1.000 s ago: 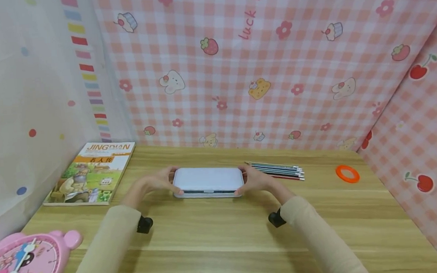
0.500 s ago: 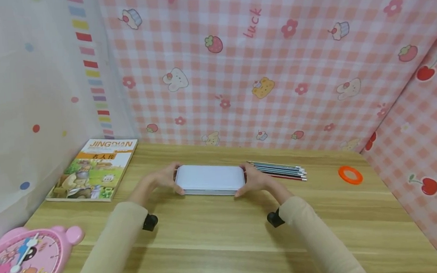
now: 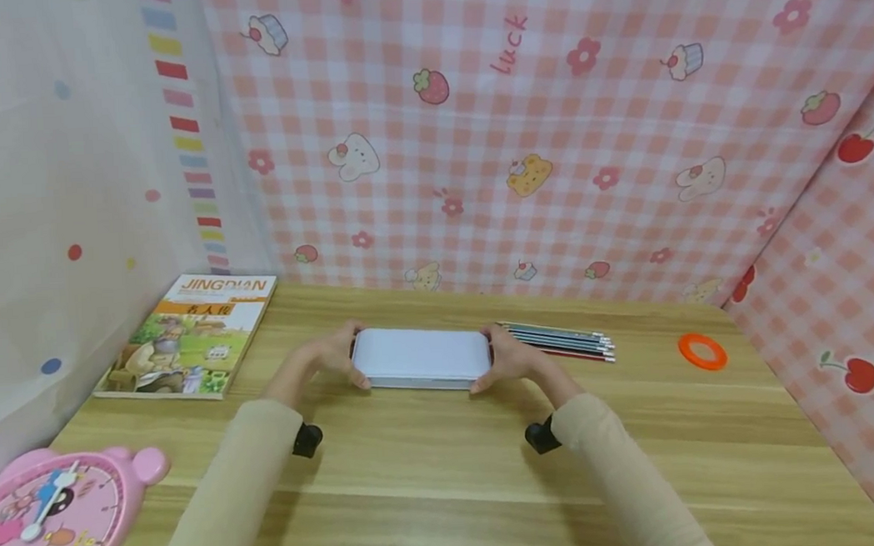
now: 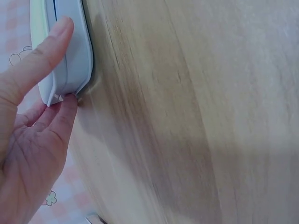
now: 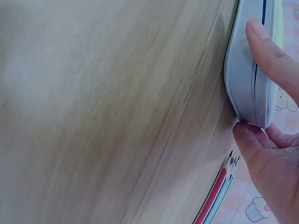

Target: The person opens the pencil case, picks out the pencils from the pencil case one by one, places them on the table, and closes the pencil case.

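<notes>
A pale white pencil case [image 3: 421,357] lies lengthwise on the wooden table, its lid down. My left hand [image 3: 334,359] grips its left end, thumb along the front and fingers curled behind the end. At the opposite end my right hand [image 3: 513,357] holds it the same way. In the left wrist view the thumb presses across the seam of the pencil case [image 4: 74,56]. The right wrist view shows a thin dark seam along the case [image 5: 254,79] near the thumb. Just right of my right hand lies a row of several pencils [image 3: 561,340].
A picture-covered book [image 3: 186,338] lies at the back left. The pink toy clock [image 3: 57,522] sits at the front left, and an orange ring [image 3: 702,352] at the right. A pink checked cloth [image 3: 466,137] hangs behind the table.
The dark gap along the case's front has narrowed as the lid came down. Both hands keep their hold on the ends. The whole view has shifted slightly.
</notes>
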`<state>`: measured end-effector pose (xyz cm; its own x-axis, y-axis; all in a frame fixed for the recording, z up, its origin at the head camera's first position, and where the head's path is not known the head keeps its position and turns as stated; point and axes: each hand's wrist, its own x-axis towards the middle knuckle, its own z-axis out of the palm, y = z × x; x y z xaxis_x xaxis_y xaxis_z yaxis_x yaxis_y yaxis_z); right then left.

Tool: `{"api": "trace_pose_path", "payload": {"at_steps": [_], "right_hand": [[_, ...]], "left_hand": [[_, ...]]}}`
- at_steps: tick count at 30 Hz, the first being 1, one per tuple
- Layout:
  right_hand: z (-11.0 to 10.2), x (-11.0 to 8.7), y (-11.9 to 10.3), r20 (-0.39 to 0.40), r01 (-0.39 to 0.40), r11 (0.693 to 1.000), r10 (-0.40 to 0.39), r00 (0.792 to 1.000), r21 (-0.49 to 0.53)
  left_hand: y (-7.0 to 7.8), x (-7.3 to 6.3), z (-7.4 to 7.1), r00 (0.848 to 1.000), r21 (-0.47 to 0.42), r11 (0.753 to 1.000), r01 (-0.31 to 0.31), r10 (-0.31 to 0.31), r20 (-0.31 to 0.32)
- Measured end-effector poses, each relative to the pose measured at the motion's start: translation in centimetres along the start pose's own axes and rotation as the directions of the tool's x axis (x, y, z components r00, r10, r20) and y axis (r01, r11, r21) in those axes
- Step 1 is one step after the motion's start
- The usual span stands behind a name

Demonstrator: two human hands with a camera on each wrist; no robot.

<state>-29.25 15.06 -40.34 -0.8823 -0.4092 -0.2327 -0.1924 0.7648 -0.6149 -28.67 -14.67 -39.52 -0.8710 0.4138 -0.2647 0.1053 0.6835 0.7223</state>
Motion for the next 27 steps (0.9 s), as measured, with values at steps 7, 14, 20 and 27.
{"api": "trace_pose_path", "payload": {"at_steps": [7, 14, 20, 27], "right_hand": [[0.21, 0.04, -0.68, -0.014, -0.025, 0.998, 0.025, 1.000, -0.059], [0.15, 0.05, -0.65, -0.020, -0.024, 0.999, 0.023, 1.000, -0.049], [0.30, 0.11, -0.32, -0.026, -0.009, 0.999, 0.008, 1.000, -0.035], [0.33, -0.22, -0.33, -0.037, -0.018, 0.999, 0.016, 0.999, -0.043]], "left_hand": [[-0.22, 0.03, -0.01, 1.000, 0.013, 1.000, -0.008, 0.008, -0.016], [-0.15, 0.12, 0.12, 1.000, 0.033, 0.999, 0.004, -0.003, -0.025], [-0.15, 0.24, 0.06, 1.000, 0.051, 0.999, 0.015, -0.014, -0.026], [-0.44, 0.53, 0.27, 1.000, 0.035, 0.999, 0.000, 0.000, -0.008]]}}
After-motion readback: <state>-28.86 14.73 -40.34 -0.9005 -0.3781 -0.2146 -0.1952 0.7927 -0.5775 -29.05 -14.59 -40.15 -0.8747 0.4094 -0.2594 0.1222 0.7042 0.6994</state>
